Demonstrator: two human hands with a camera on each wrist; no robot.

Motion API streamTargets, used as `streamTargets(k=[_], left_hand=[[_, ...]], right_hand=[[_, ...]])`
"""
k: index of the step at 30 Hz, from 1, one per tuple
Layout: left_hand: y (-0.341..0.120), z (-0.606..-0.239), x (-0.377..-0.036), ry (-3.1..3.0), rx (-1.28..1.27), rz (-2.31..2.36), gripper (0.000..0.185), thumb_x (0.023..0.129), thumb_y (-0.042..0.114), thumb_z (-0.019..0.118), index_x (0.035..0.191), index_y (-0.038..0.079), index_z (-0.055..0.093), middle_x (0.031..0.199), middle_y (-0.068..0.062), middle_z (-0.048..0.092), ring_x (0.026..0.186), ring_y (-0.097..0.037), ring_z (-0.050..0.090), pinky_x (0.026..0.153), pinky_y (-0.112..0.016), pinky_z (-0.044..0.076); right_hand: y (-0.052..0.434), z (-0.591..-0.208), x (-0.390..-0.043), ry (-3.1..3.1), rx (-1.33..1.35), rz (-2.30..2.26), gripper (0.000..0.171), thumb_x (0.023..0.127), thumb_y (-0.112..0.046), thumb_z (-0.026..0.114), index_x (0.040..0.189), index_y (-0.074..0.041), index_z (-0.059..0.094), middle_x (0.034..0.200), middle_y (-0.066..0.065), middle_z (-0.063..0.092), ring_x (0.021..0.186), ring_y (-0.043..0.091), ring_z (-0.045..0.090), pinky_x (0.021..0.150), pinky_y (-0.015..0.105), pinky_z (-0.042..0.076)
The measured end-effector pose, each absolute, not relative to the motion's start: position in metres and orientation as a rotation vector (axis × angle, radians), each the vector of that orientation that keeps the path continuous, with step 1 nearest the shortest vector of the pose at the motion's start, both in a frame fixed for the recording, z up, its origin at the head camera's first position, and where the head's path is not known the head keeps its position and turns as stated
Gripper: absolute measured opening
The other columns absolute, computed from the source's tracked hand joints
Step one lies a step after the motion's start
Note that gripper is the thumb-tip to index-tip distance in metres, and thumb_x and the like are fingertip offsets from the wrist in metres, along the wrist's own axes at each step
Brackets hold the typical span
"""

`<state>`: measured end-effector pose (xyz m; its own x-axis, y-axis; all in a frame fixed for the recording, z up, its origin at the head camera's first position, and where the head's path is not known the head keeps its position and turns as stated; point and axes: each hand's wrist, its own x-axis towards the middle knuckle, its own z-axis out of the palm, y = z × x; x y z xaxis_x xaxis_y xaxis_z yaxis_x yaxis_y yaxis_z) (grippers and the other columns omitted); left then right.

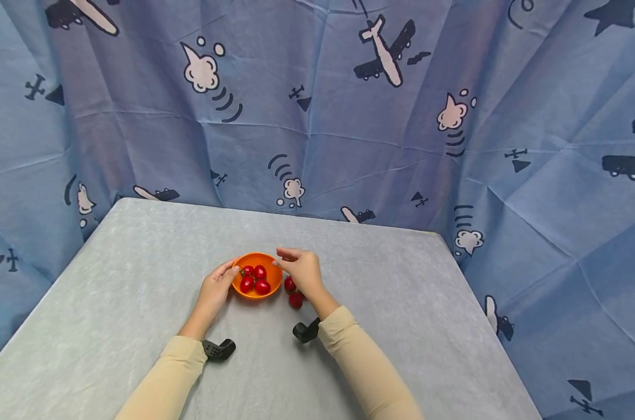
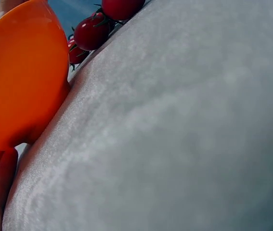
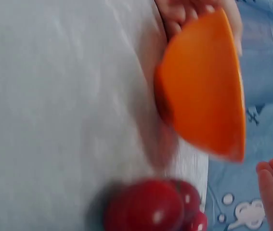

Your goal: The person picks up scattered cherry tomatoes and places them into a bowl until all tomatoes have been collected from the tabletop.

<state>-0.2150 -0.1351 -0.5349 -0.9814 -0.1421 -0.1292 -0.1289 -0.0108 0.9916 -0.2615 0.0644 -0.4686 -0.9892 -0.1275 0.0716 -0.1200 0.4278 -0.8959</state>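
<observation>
An orange bowl point(image 1: 254, 258) stands on the table with several small red tomatoes point(image 1: 262, 286) inside. My left hand point(image 1: 216, 287) holds the bowl's left side, its thumb at the rim and the other fingers along the outside; some of those fingers point(image 2: 4, 175) show beneath the bowl in the left wrist view. Over the bowl's right rim hovers my right hand point(image 1: 304, 272), thumb and fingers parted, nothing seen between them. Below that hand, beside the bowl, lie more red tomatoes point(image 1: 295, 300) with green stems, partly hidden by the hand in the head view.
A pale grey cloth covers the table point(image 1: 165, 251). Behind and to the right hangs a blue curtain point(image 1: 317, 116) printed with planes and clouds. Black wrist devices point(image 1: 220, 350) sit on both forearms, close over the tabletop.
</observation>
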Motion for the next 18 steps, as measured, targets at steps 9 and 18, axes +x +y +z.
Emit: streamTargets(k=[9,18], left_hand=[[-0.135,-0.535,-0.215,-2.213,0.316,-2.203,0.047,0.103,0.03,0.054,0.145,0.011,0.052,0.148,-0.01,0.053,0.139,-0.017,0.046,0.09,0.0,0.039],[-0.134,-0.522,-0.21,-2.232,0.331,-2.23,0.047,0.104,0.028,0.051,0.147,0.009,0.049,0.15,-0.012,0.05,0.141,-0.018,0.043,0.114,-0.025,0.037]], right_hand=[[0.092,-0.468,-0.276,2.683,-0.066,-1.701,0.03,0.083,-0.017,0.08,0.11,-0.006,0.077,0.106,0.012,0.077,0.099,0.022,0.073,0.09,0.033,0.059],[0.104,-0.475,-0.283,2.626,-0.041,-1.759,0.033,0.084,-0.01,0.077,0.115,0.0,0.073,0.111,0.015,0.075,0.103,0.028,0.072,0.093,0.037,0.057]])
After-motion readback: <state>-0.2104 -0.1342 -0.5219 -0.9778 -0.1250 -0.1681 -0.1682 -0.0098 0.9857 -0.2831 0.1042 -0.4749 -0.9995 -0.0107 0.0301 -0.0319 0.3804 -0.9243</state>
